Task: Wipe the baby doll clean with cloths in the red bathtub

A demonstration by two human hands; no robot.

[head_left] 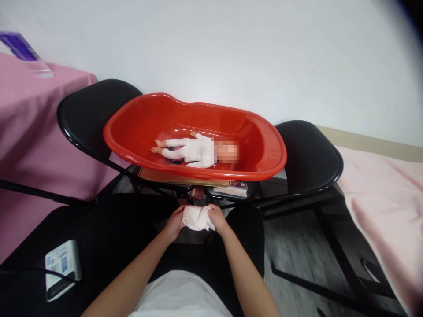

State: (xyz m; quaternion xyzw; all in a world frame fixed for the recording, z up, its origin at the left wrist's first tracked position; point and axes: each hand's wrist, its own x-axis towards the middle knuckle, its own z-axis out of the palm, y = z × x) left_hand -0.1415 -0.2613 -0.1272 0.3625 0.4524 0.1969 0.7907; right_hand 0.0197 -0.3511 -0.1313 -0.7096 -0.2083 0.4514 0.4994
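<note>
Head view: the left hand (174,222) and right hand (217,219) each grip one end of a small crumpled white cloth (197,218), held over the lap just below the tub; fingertips are hidden under the folds. Above, a red oval plastic baby tub (264,149) rests across two black folding chairs (306,154), which its rim overhangs. A pale doll in white clothing (190,149) lies flat inside. Stacked books (231,188) beneath the tub are mostly hidden. Open floor shows at lower right.
</note>
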